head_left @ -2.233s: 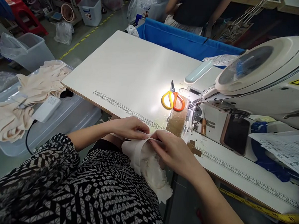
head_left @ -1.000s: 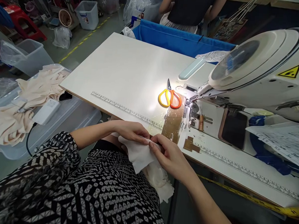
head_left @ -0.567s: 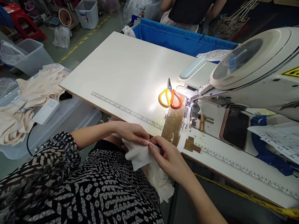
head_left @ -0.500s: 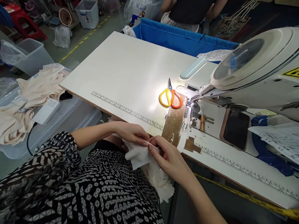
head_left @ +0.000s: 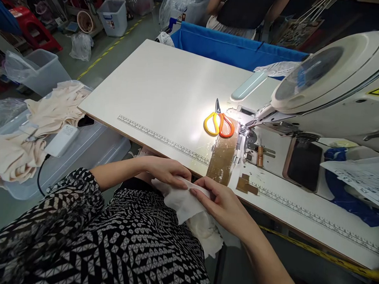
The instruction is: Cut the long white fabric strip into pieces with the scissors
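Note:
A piece of thin white fabric hangs over my lap, just in front of the table edge. My left hand pinches its upper edge between thumb and fingers. A short way to the right, my right hand grips the same edge, thumb on top. Below hangs a paler cream bundle of cloth, partly hidden by the white fabric. Beyond my hands, scissors with one yellow and one orange handle lie on the white table, beside the needle area of a sewing machine.
A phone and printed papers lie to the right. Cream fabric pieces and a white power bank rest on a clear plastic bin at left. Behind the table stands a blue cloth bin; another person is beyond.
My hands have moved slightly apart along the fabric's edge, and more of the white fabric is spread between them. The view has shifted a little.

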Available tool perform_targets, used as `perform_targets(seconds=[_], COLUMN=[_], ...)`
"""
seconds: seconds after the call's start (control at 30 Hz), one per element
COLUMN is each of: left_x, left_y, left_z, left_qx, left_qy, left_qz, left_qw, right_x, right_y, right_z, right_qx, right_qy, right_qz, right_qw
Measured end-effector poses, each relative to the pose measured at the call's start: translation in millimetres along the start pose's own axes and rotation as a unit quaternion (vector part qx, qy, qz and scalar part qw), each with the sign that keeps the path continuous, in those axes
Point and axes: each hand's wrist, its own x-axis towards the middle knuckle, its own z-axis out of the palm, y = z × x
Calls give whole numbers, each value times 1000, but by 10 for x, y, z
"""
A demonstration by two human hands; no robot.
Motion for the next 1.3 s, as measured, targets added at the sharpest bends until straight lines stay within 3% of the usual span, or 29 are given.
perform_targets(seconds=[0.33, 0.5, 0.93, 1.3], left_x=[-312, -427, -554, -616], left_y=[-91, -122, -315, -314], left_z=[-87, -104, 66, 210], left_qx=[13, 31, -16, -79], left_qy=[45, 76, 185, 305], left_qz=[-46, -48, -47, -26], left_qw=[998, 995, 981, 949], right_x=[-118, -150, -195, -265], right_y=[224, 239, 380, 636], right_z=[-61, -50, 76, 235], right_qx=[3, 15, 47, 85], right_qy=[3, -11, -68, -26], right_qz=[58, 55, 77, 98], right_qw=[998, 998, 994, 991])
